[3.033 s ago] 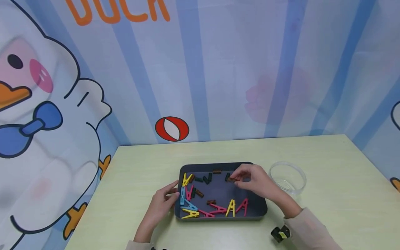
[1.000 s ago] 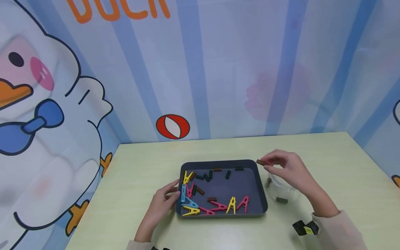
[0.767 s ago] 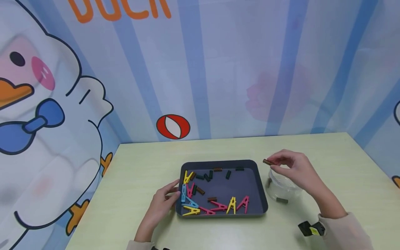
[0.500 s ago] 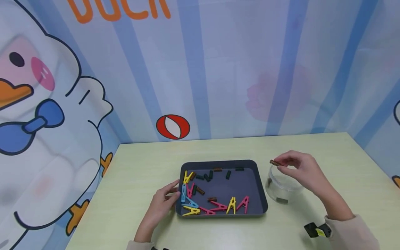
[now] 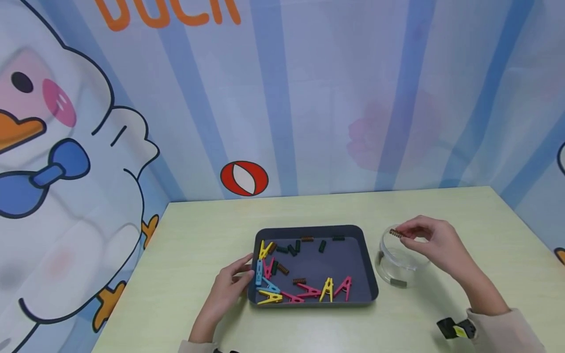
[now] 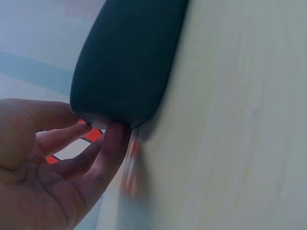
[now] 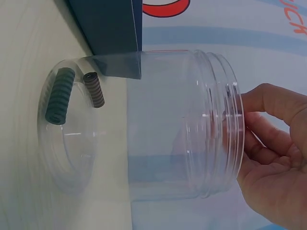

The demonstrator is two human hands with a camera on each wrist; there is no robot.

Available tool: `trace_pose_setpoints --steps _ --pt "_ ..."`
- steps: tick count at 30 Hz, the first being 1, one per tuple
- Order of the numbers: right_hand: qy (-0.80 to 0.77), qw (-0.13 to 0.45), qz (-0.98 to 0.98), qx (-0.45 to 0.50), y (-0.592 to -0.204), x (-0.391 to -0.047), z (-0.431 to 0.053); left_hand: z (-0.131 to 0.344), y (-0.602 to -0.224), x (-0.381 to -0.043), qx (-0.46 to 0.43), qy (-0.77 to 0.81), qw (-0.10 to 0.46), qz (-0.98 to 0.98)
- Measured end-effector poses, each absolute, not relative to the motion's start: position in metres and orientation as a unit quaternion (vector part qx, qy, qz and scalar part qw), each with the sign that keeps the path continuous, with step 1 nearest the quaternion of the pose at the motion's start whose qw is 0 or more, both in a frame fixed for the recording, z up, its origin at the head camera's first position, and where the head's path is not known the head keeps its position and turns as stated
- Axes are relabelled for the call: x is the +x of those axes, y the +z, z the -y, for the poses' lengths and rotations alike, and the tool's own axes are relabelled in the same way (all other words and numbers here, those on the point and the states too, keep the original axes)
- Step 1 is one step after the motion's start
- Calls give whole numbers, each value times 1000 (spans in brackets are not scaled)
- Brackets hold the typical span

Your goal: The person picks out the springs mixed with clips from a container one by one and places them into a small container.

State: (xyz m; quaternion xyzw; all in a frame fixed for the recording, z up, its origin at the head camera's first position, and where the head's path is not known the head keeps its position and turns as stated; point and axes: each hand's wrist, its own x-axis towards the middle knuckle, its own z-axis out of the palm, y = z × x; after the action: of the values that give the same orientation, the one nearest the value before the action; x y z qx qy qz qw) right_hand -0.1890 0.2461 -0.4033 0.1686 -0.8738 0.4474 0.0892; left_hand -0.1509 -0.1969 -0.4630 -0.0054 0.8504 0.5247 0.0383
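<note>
A brown coil spring (image 5: 396,233) is pinched between the thumb and fingers of my right hand (image 5: 434,241), over the mouth of a clear round jar (image 5: 388,264). Through the jar wall in the right wrist view, a dark green spring (image 7: 61,96) and a smaller brown spring (image 7: 94,89) lie at the bottom. My left hand (image 5: 226,287) grips the left side of a dark grey tray (image 5: 326,262); in the left wrist view its fingertips meet the tray's outer end. Inside the tray lie several green springs (image 5: 322,246), brown springs (image 5: 299,281) and plastic clothespins (image 5: 326,290).
The jar stands on the pale table (image 5: 463,220) just right of the tray. Yellow, pink and blue clothespins line the tray's left and front sides. Behind the table hangs a blue striped cloth (image 5: 318,98) with a cartoon duck.
My right hand has taken the brown spring from the tray's right part and carried it right to the jar's mouth, lowering slightly at the end. My left hand has stayed at the tray.
</note>
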Motion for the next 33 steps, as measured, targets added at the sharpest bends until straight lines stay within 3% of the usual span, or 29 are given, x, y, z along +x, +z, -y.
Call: trace_pose_setpoints --steps 33 --pt "397 106 898 158 -417 -193 -249 200 -466 -156 -7 521 50 -852"
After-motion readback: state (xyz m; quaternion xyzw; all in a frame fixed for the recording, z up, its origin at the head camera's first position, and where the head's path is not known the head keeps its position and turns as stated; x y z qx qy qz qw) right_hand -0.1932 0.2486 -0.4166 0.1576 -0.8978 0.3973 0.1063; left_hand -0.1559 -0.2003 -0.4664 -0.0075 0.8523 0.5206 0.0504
